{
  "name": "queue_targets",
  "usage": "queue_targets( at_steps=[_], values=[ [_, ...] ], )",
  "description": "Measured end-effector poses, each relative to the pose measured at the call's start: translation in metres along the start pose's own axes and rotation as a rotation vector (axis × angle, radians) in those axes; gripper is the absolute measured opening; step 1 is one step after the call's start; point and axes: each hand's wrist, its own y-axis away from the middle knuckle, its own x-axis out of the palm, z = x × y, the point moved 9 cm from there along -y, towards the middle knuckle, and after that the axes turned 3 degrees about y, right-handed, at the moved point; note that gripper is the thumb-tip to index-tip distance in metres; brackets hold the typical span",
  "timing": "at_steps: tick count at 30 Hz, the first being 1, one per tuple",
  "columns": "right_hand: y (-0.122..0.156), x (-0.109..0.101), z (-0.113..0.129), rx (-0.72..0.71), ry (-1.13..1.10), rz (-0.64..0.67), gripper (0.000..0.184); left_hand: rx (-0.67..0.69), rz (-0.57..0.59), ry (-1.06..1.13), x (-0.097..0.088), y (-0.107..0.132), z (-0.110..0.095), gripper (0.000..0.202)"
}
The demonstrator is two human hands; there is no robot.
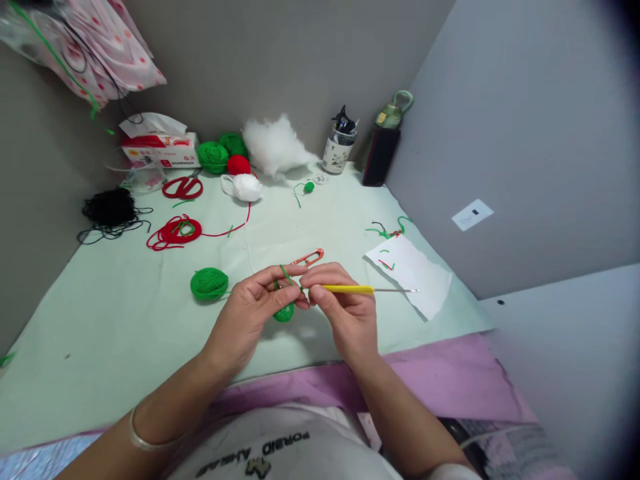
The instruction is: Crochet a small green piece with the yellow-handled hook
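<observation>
My left hand (263, 297) pinches a small green crochet piece (283, 313), which hangs below its fingers, and green yarn runs over the index finger. My right hand (345, 307) grips a crochet hook with a yellow handle (350, 289). One metal end of the hook points right, away from the work; its other end is hidden between the fingertips. Both hands meet at the crochet piece. Left of my left hand lies a ball of green yarn (209, 285), its strand leading toward that hand. Just beyond the fingertips rests an orange stitch marker pin (315, 255).
Along the back stand a tissue box (170, 152), green yarn balls (213, 157), white stuffing (277, 145), a pen cup (339, 150) and a phone (381, 157) against a bottle. Red scissors (183, 188), black yarn (111, 208) and red yarn (175, 232) lie left. Torn paper (413, 277) lies right.
</observation>
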Motion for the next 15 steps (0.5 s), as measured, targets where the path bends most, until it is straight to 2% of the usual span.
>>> queue_targets(
  at_steps=[3,5,6,8,11,13,15],
  values=[
    [-0.012,0.009,0.007,0.009,0.078,0.215,0.015,0.035,-0.021,-0.022,-0.012,-0.001,-0.015,0.020],
    [-0.023,0.011,0.003,0.016,0.192,0.359,0.024,0.066,-0.055,-0.023,-0.026,-0.003,-0.032,0.018],
    [-0.029,0.012,0.000,-0.007,0.280,0.417,0.023,0.079,-0.078,-0.022,-0.034,-0.005,-0.042,0.020],
    [-0.037,0.021,-0.015,-0.068,0.535,0.567,0.024,0.125,-0.132,0.018,-0.050,-0.008,-0.066,0.021],
    [-0.038,0.042,-0.055,-0.168,1.054,0.859,0.037,0.146,-0.258,0.142,-0.071,-0.010,-0.096,0.013],
    [-0.041,0.051,-0.069,-0.205,1.125,0.919,0.030,0.157,-0.320,0.231,-0.078,-0.009,-0.111,0.019],
    [-0.044,0.054,-0.076,-0.228,1.133,0.921,0.027,0.160,-0.337,0.300,-0.080,-0.008,-0.122,0.023]
  ],
)
